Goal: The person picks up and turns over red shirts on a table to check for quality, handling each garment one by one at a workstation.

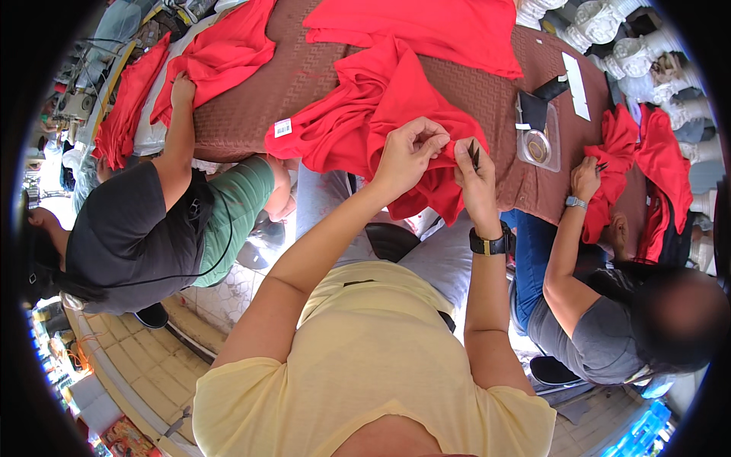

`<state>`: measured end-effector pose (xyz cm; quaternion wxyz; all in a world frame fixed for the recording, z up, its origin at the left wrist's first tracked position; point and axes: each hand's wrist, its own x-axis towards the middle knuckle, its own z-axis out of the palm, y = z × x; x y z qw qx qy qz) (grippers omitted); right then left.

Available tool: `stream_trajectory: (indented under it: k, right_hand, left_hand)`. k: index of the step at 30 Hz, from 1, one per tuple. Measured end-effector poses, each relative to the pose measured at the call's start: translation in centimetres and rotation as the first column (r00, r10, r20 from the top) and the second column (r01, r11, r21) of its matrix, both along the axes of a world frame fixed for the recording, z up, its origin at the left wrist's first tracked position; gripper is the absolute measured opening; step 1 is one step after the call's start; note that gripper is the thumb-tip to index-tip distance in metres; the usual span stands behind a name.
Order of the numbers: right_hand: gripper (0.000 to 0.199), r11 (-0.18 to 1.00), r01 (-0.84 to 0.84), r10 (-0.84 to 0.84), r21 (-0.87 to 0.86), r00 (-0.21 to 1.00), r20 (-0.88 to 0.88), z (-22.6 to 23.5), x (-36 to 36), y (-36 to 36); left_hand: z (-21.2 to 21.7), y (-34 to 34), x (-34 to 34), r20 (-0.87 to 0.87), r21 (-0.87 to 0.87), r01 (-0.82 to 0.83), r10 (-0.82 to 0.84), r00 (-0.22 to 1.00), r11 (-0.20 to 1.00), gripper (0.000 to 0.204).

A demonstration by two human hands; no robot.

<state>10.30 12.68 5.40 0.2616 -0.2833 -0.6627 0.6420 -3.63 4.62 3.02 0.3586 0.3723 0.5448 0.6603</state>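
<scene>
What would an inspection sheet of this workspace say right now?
Surface: brown patterned tablecloth, partly covered by flat red cloth.
Job's things: bunched red cloth at the near edge, with white tag; dark pointed tool.
Clutter: clear plastic box, black piece, white strip.
Hands: left hand, fingers pinched together over the bunched red cloth, anything between them too small to tell; right hand holds the tool.
Cables: thin black cord by the left co-worker.
Surroundings: right co-worker; white ornate mouldings.
</scene>
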Motion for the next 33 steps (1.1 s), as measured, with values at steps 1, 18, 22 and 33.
stream_trajectory:
  k: [1,18,22,33]
  right_hand:
    - [0.022,0.998,-0.015,0.013,0.057,0.999,0.034,0.0,0.1,0.1]
    - [0.039,0.931,0.056,-0.065,-0.361,0.998,-0.013,0.5,-0.2,-5.2]
    - [0.038,0.915,0.053,-0.071,-0.399,0.997,-0.029,0.3,-0.5,-5.2]
    - [0.041,0.912,0.072,-0.082,-0.403,0.997,-0.009,0.0,-0.6,-4.2]
  left_hand:
    - [0.1,0.0,-0.1,0.018,-0.01,0.0,0.0,1.0,1.0,0.007]
    - [0.7,-1.4,0.7,0.233,-0.003,0.106,-0.103,0.967,0.994,0.008]
    - [1.0,-1.7,1.0,0.219,0.044,0.028,-0.037,0.975,0.999,0.006]
    - [1.2,-2.0,1.2,0.048,0.05,0.004,-0.006,0.999,0.999,0.003]
